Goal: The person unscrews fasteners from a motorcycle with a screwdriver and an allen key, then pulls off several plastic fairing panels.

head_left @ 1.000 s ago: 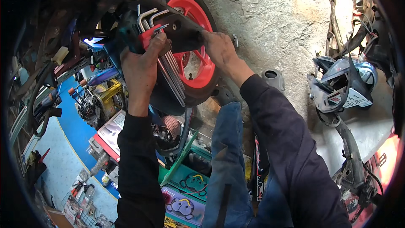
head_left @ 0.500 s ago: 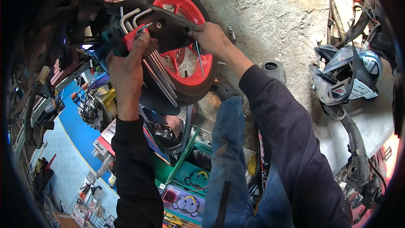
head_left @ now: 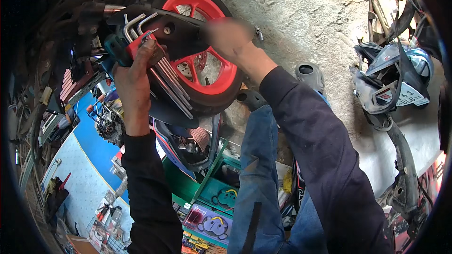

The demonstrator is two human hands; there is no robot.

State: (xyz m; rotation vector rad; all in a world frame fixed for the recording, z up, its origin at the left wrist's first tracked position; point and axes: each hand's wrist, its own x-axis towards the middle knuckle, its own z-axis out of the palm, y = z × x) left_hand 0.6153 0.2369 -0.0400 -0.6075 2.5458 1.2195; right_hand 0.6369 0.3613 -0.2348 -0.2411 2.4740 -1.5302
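Observation:
My left hand (head_left: pixel 133 84) is closed round a hex key set (head_left: pixel 170 83), long silver L-shaped keys in a red holder, with the thumb on the holder. Right behind the keys is a motorcycle wheel (head_left: pixel 217 86) with a red rim and black tyre. A black plastic cover (head_left: pixel 181 32) with a bolt in a round recess lies across the wheel. My right hand (head_left: pixel 230 41) reaches over the cover's right end, in front of the rim. Its fingers are smeared, and whatever they hold cannot be made out.
A small metal piece (head_left: pixel 259 33) lies on the rough concrete floor (head_left: pixel 292 9) beyond my right hand. To the right sits a removed headlight unit (head_left: pixel 379 89) with a plate on it. Below the wheel are a fairing (head_left: pixel 207 157) and a green cabinet (head_left: pixel 223 207).
My right hand, earlier pinching a thin hex key at the cover's right end, is now blurred, and that key no longer shows. The left hand keeps its hold on the set.

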